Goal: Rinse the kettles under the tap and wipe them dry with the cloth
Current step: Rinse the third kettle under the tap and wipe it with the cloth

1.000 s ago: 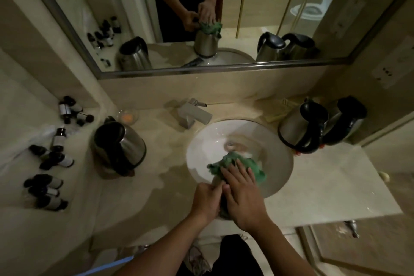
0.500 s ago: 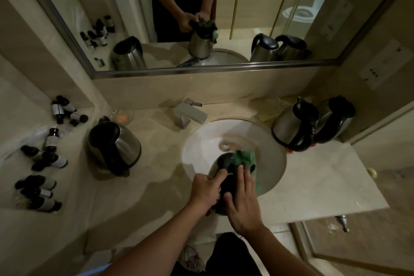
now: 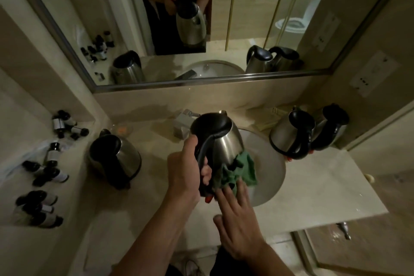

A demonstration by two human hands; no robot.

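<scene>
Here the left hand has its fingers clamped round the black handle of the kettle, holding it tilted above the basin. The right hand presses straight fingers against the green cloth at the kettle's lower side. Best to turn the kettle slowly, keeping the cloth flat to the steel.

Beige stone counter with a round white sink set in. On the left, one steel kettle and a cluster of small dark bottles. On the right, two kettles touching. Behind the sink, a tap.
</scene>
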